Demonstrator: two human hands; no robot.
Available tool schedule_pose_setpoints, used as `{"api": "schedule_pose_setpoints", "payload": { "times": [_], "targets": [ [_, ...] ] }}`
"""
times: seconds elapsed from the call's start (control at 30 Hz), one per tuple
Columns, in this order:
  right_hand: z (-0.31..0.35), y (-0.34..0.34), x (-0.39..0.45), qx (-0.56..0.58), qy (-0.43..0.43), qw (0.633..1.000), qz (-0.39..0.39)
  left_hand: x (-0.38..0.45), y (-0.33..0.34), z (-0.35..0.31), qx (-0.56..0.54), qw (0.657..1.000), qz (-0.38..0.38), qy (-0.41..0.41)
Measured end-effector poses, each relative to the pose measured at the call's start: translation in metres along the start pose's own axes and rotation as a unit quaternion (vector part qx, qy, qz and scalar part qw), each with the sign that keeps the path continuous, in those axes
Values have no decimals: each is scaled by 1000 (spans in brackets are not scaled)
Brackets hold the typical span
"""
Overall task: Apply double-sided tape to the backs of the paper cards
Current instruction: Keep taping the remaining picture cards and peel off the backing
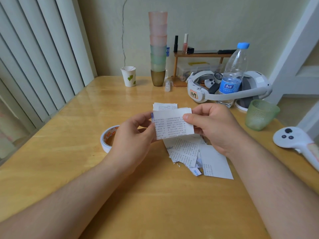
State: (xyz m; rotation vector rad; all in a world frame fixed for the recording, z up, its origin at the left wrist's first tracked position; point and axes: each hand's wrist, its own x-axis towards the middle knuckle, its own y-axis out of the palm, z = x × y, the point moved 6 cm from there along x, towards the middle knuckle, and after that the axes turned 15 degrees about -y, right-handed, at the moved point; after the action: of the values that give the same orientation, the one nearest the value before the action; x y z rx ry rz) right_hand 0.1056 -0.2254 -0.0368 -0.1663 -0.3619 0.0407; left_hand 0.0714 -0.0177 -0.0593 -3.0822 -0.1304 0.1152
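Observation:
A white paper card (pixel 170 125) with printed text hangs above the wooden table (pixel 69 152), held between both hands. My left hand (pixel 133 135) pinches its left edge; my right hand (pixel 212 126) pinches its upper right corner, thumb on the face. A roll of double-sided tape (pixel 108 138) lies flat on the table, partly hidden behind my left hand. Several more printed cards (pixel 198 156) lie in a loose pile under my right hand. A small stack of cards (pixel 164 106) rests just beyond the held one.
A green glass cup (pixel 260 114) and a white controller (pixel 296 140) lie at the right. A headset (pixel 227 87) and water bottle (pixel 233 73) stand behind. A stack of cups (pixel 158 49), a paper cup (pixel 129 76) and a small shelf (pixel 198 55) stand at the back.

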Motion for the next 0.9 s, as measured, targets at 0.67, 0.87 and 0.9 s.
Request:
{"api": "schedule_pose_setpoints", "payload": {
  "times": [0.67, 0.87, 0.9],
  "targets": [
    [0, -4, -1, -70, 7, 997, -27, -6, 12, -6, -66, 993, 98, -17],
    [1, -3, -1, -77, 5, 996, -31, -6, 11, -6, -62, 994, 94, -15],
    [1, -3, -1, -77, 6, 996, -33, -6, 11, -6, -60, 994, 93, -15]
  ]
}}
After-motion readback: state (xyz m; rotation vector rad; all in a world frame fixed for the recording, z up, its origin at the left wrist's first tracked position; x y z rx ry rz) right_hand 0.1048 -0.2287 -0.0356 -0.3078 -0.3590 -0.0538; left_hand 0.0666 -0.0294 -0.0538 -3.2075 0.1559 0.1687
